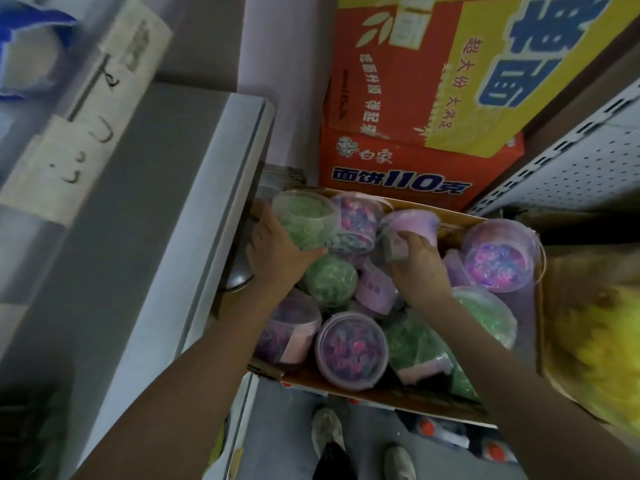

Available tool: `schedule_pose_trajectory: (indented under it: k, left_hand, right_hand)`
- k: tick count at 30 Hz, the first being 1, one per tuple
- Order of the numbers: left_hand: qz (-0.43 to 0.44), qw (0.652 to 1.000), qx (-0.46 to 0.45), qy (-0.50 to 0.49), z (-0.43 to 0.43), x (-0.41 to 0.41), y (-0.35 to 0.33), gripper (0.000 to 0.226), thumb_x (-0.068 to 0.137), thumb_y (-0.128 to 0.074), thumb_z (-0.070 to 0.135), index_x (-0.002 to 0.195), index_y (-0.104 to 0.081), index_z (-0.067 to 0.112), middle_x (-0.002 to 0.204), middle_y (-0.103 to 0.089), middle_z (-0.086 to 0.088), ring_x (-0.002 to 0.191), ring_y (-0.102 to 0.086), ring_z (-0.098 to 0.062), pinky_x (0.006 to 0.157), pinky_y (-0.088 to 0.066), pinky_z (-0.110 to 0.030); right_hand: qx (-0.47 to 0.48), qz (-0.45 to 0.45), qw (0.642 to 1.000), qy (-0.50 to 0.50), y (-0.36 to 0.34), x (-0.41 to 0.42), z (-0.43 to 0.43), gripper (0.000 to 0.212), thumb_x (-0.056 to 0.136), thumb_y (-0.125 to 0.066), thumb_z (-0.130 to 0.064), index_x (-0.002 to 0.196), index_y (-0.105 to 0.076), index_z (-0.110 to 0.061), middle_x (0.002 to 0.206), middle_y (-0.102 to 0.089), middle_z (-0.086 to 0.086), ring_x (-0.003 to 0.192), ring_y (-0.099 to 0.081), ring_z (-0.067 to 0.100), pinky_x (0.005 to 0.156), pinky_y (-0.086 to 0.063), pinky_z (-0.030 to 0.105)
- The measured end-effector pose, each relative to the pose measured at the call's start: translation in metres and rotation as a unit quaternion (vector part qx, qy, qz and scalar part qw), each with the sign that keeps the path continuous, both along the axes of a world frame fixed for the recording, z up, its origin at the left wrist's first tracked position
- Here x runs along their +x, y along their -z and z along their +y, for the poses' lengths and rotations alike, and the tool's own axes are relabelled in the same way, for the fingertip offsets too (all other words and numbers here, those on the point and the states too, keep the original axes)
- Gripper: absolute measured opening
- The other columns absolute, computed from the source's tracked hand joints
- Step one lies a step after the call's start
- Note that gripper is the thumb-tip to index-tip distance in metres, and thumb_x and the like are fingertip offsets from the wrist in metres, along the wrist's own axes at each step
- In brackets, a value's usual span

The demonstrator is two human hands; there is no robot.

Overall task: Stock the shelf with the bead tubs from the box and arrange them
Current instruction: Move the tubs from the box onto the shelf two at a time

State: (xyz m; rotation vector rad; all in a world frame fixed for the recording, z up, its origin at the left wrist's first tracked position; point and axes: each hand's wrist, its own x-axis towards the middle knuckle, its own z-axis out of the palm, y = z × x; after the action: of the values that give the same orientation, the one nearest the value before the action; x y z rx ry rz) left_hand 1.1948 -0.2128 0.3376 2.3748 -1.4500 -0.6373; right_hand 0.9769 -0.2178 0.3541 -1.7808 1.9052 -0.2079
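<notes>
Head view, looking down into an open cardboard box (377, 393) packed with bead tubs.

Left hand (277, 252): fingers (266, 220) curled round the far-left side of a green bead tub (304, 220), thumb under its near edge. Firm hold. The tub sits at the box's far-left corner, tilted, with its clear lid facing the camera, and rests against a purple tub (358, 221) just right of the fingers.

Right hand (420, 271): fingers (403, 242) wrapped over the lower body of a pink tub (410, 225), which is tipped with its lid end pointing away. The tub is held near the box's far rim, a little above the heap.

Between the two hands and just nearer than the left thumb lies another green tub (329, 275). Right of the right-hand fingers is a purple tub lying lid-up (498, 256). Close by the right wrist is a green tub at the right wall (485, 313). Between the forearms stands a lid-up purple tub at the near side (351, 348).

Left of the box is a grey shelf surface (156, 209). Red and yellow cartons (415, 157) are stacked beyond the box. White perforated shelving (571, 164) is at far right. Motion blur at the edges.
</notes>
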Motion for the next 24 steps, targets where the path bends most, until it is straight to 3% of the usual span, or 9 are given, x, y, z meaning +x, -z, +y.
schedule_pose_trajectory:
  k: [5, 8, 11, 16, 20, 24]
  left_hand:
    - [0.058, 0.995, -0.076, -0.018, -0.006, -0.011, 0.011, 0.137, 0.049, -0.083, 0.060, 0.149, 0.002, 0.021, 0.148, -0.033, -0.011, 0.133, -0.037, -0.030, 0.106, -0.034, -0.050]
    - [0.090, 0.988, -0.122, -0.037, -0.009, -0.012, 0.018, 0.127, 0.051, -0.086, 0.051, 0.148, -0.010, 0.020, 0.146, -0.035, -0.008, 0.132, -0.038, -0.027, 0.105, -0.036, -0.051]
    - [0.129, 0.978, -0.158, -0.038, -0.009, -0.011, 0.023, 0.121, 0.050, -0.088, 0.045, 0.145, -0.017, 0.022, 0.142, -0.038, -0.006, 0.129, -0.040, -0.023, 0.100, -0.043, -0.050]
    - [0.170, 0.964, -0.203, -0.018, -0.005, -0.010, 0.017, 0.116, 0.052, -0.089, 0.037, 0.145, -0.022, 0.019, 0.142, -0.035, -0.003, 0.130, -0.036, -0.015, 0.104, -0.040, -0.034]
    - [0.191, 0.955, -0.226, -0.038, 0.003, -0.011, 0.003, 0.113, 0.054, -0.090, 0.029, 0.144, -0.023, 0.019, 0.135, -0.033, 0.006, 0.123, -0.034, -0.004, 0.097, -0.034, -0.018]
    - [0.207, 0.947, -0.242, -0.050, 0.012, -0.009, -0.017, 0.113, 0.053, -0.090, 0.028, 0.144, -0.022, 0.021, 0.136, -0.035, 0.004, 0.125, -0.036, -0.008, 0.103, -0.042, -0.036]
  right_hand:
    - [-0.008, 0.062, 0.998, 0.008, 0.008, -0.015, -0.006, 0.059, 0.084, -0.064, -0.024, 0.137, -0.039, -0.014, 0.138, -0.044, 0.015, 0.123, -0.044, 0.038, 0.102, -0.035, 0.049]
    - [0.021, 0.076, 0.996, 0.043, 0.008, -0.017, -0.016, 0.078, 0.082, -0.067, -0.034, 0.146, -0.025, -0.019, 0.149, -0.030, 0.015, 0.133, -0.033, 0.037, 0.108, -0.026, 0.050]
    - [0.046, 0.077, 0.994, 0.061, 0.014, -0.014, -0.025, 0.091, 0.079, -0.066, -0.046, 0.147, -0.012, -0.020, 0.148, -0.028, 0.015, 0.130, -0.038, 0.040, 0.106, -0.028, 0.051]
    - [0.082, 0.071, 0.987, 0.115, 0.021, -0.012, -0.031, 0.115, 0.074, -0.066, -0.061, 0.150, 0.008, -0.017, 0.150, -0.029, 0.016, 0.133, -0.037, 0.035, 0.107, -0.025, 0.049]
    - [0.080, 0.041, 0.984, 0.151, 0.021, -0.011, -0.033, 0.112, 0.072, -0.064, -0.062, 0.149, 0.004, -0.017, 0.144, -0.034, 0.020, 0.132, -0.035, 0.039, 0.109, -0.023, 0.049]
    - [0.037, -0.001, 0.983, 0.182, 0.003, -0.010, -0.029, 0.108, 0.071, -0.067, -0.060, 0.149, -0.006, -0.018, 0.144, -0.033, 0.021, 0.131, -0.035, 0.043, 0.108, -0.028, 0.052]
